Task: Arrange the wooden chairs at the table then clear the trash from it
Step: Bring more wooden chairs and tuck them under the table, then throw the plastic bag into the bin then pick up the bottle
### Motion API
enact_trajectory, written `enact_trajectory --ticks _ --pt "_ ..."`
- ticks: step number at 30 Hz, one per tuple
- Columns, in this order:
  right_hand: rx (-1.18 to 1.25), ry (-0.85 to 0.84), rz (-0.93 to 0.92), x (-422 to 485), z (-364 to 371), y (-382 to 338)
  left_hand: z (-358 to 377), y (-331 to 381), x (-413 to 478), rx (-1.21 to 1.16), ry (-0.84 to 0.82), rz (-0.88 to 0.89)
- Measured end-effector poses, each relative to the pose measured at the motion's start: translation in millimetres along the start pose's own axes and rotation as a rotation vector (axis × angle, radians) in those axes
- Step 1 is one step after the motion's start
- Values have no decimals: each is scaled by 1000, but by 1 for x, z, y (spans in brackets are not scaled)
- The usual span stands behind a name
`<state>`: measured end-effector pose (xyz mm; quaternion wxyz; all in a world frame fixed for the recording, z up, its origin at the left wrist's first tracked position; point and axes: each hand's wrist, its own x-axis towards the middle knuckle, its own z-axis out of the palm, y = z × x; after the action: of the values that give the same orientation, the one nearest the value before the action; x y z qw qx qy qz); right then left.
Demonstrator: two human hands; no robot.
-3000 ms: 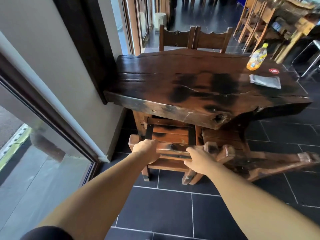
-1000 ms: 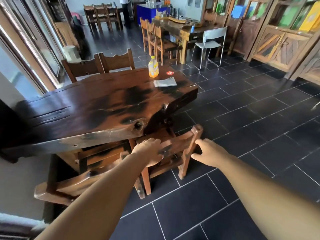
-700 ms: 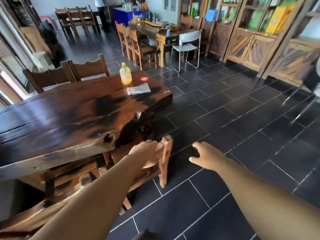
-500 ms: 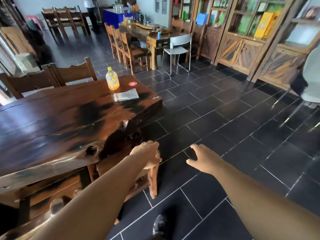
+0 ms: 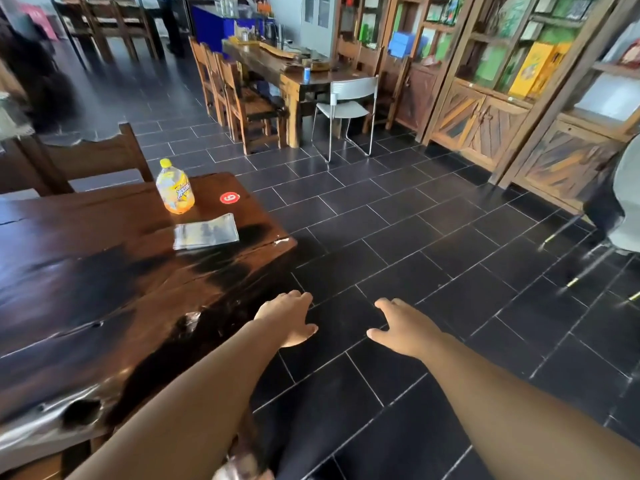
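— Trash: which way from our hands?
— Ahead and to our left, up on the table [image 5: 86, 289], toward its far right corner. The bottle [image 5: 175, 188] stands upright there, and the packet [image 5: 206, 232] lies flat just beside it, on the side nearer us.
— And our hands?
— Both hold nothing, fingers loose and spread, palms down, apart from each other over the floor [image 5: 415, 237]. Our left hand [image 5: 287, 317] hangs just off the table's near edge; we cannot tell whether it brushes the wood. Our right hand [image 5: 403, 327] is farther out over the tiles.
— So the left is nearer?
— We judge so. It has the shorter reach, forward and leftward over the top. The right would have to cross in front of us.
— How does the packet lie?
— Its long axis runs across the table, roughly left to right as we face it, so our fingers would meet a long side first. The bottle stands behind it, so a reach for the bottle passes over the packet.
— Chairs?
— Chair backs [image 5: 97, 157] show at the far side, close against the table. The near side is hidden under the top and our arm, so we cannot tell how it stands
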<state>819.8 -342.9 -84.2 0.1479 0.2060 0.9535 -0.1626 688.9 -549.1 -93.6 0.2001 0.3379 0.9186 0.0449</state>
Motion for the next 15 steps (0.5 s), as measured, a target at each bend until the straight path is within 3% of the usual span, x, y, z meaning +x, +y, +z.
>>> enact_trajectory --ticks 15 --pt "-40 -56 -180 248 -72 24 -61 -21 205 -30 6 -143"
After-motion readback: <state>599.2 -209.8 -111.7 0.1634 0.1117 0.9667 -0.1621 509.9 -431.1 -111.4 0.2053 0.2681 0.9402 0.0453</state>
